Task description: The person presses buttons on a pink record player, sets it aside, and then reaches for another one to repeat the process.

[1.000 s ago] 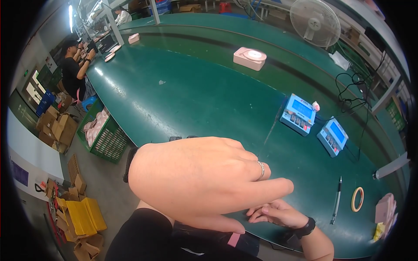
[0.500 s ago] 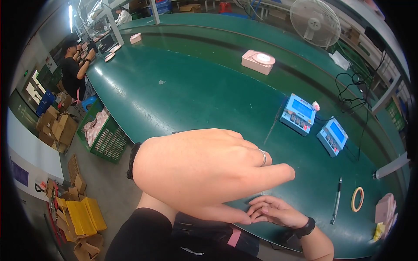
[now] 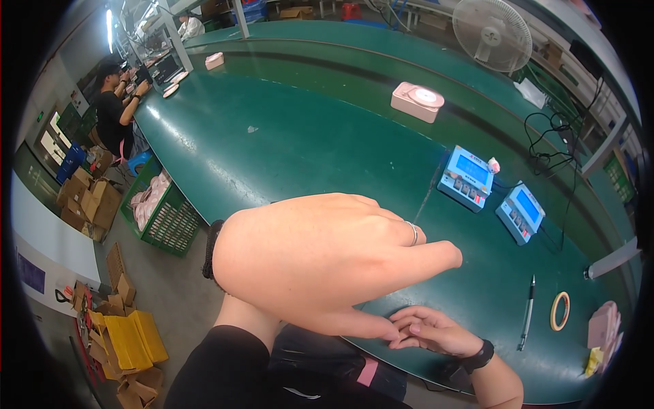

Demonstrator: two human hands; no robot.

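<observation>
Glossy green tabletop [image 3: 306, 129] (2 bare hands [image 3: 320, 259] [image 3: 443, 334])

a glossy green bench [image 3: 286, 129] curves across from ten o'clock to four, a green strip [image 3: 327, 73] running along it. on the strip sit a small pink box [image 3: 214, 61] at eleven and a pink case [image 3: 411, 108] with a round white top between one and two. two blue devices [image 3: 465, 178] stand near three; a pen [image 3: 526, 315] and a yellowish ring [image 3: 554, 312] lie apart at four.
</observation>
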